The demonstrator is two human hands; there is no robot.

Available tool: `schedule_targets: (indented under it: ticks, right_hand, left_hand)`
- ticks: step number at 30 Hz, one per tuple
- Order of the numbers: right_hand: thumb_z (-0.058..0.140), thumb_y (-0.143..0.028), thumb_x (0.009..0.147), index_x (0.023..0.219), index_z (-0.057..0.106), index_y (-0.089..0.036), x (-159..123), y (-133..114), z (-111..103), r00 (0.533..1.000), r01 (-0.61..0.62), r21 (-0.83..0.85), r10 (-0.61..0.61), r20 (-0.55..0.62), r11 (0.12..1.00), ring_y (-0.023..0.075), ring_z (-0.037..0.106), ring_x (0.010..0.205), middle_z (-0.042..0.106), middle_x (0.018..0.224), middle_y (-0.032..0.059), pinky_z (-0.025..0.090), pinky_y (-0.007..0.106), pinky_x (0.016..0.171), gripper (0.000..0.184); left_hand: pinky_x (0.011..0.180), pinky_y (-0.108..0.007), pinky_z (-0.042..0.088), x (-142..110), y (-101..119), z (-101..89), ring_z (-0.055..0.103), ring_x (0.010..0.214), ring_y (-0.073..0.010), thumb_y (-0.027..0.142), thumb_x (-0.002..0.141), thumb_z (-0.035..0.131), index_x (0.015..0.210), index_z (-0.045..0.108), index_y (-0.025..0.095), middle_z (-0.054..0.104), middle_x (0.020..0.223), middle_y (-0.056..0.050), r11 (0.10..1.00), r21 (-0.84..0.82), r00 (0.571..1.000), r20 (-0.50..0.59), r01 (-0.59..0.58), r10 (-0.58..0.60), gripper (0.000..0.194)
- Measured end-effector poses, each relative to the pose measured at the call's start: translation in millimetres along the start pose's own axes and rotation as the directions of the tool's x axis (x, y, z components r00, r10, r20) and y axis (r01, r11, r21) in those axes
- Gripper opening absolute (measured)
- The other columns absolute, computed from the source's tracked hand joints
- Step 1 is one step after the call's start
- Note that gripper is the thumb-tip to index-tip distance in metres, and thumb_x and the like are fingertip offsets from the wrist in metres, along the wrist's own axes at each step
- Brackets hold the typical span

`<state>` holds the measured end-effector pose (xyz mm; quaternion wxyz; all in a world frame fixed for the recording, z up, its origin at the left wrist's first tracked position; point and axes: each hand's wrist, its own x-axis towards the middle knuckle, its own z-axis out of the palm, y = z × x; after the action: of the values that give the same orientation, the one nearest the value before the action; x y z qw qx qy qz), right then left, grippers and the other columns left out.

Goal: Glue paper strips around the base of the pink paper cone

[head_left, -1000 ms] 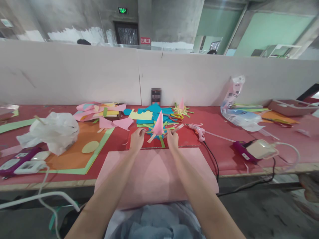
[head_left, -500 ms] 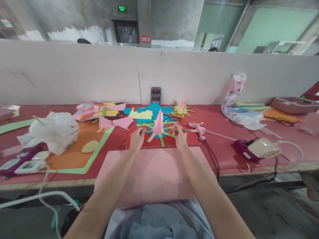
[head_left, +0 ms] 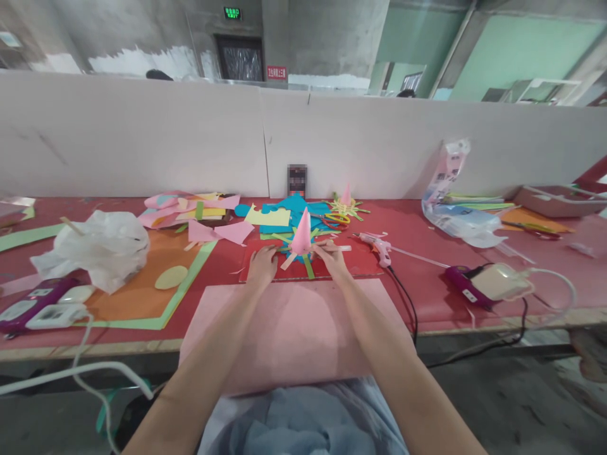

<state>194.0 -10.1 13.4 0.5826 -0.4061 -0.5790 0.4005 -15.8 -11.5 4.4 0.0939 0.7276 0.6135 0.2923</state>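
Note:
A pink paper cone stands upright on a blue paper piece with green and yellow strips fanning out around it, all on a red board. On the cone's left, my left hand has its fingers together at the end of a paper strip. My right hand is closed around a slim pale pen-like stick, with its fingertips close to the cone's base. A pink glue gun lies to the right of that hand. My fingers partly hide the strips.
Yellow-handled scissors and a second pink-coned paper piece lie behind. Orange sheets and a crumpled white plastic bag are at left. A purple power strip and cords are at right. A white partition stands behind.
My right hand has moved left with the pale stick, to the cone's base. My left hand has stayed near its spot, its fingers shifting slightly toward the strips.

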Motion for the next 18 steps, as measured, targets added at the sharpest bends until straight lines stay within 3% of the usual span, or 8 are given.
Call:
schedule_targets:
  ticks: [5, 12, 14, 18]
  right_hand:
    - [0.063, -0.052, 0.074, 0.073, 0.063, -0.019, 0, 1, 0, 0.995, -0.049, -0.069, 0.043, -0.086, 0.996, 0.0142, 0.057, 0.054, 0.06, 0.054, -0.0003, 0.046, 0.029, 0.067, 0.034]
    - [0.061, -0.046, 0.075, 0.069, 0.063, -0.019, 1, 2, -2, 0.99, -0.098, -0.139, 0.082, -0.116, 0.985, 0.0162, 0.06, 0.058, 0.062, 0.053, 0.0005, 0.045, 0.028, 0.068, 0.028]
    - [0.058, -0.045, 0.077, 0.066, 0.064, -0.019, 1, 3, -3, 0.991, -0.093, -0.191, 0.072, -0.113, 0.977, 0.0167, 0.061, 0.061, 0.062, 0.052, 0.0008, 0.044, 0.028, 0.069, 0.029]
    - [0.055, -0.045, 0.079, 0.06, 0.061, -0.02, 3, 8, -5, 0.992, -0.075, -0.265, 0.044, -0.121, 0.961, 0.0159, 0.057, 0.054, 0.058, 0.049, -0.0002, 0.043, 0.027, 0.061, 0.032]
  left_hand:
    - [0.111, -0.05, 0.023, -2, 3, -0.6, 0.043, 0.128, -0.0254, 0.019, 0.085, 0.044, 0.121, 0.055, 0.022, 0.053, 0.133, -0.01, 1.0, -0.011, 1.0, -0.01, 0.015, -0.015, 0.037]
    - [0.11, -0.053, 0.022, -2, -1, -4.9, 0.046, 0.124, -0.0284, 0.012, 0.081, 0.047, 0.114, 0.057, 0.018, 0.054, 0.128, -0.014, 0.989, 0.036, 0.974, -0.184, 0.142, -0.133, 0.035]
    - [0.109, -0.051, 0.026, -2, 0, -7.3, 0.048, 0.122, -0.028, 0.011, 0.081, 0.046, 0.106, 0.061, 0.018, 0.055, 0.126, -0.013, 0.994, 0.029, 0.976, -0.193, 0.107, -0.1, 0.03]
    - [0.096, -0.034, 0.045, -3, 11, -11.7, 0.058, 0.107, -0.0202, 0.011, 0.084, 0.042, 0.101, 0.064, 0.018, 0.063, 0.111, -0.009, 0.984, -0.164, 0.979, -0.203, -0.07, 0.036, 0.029]
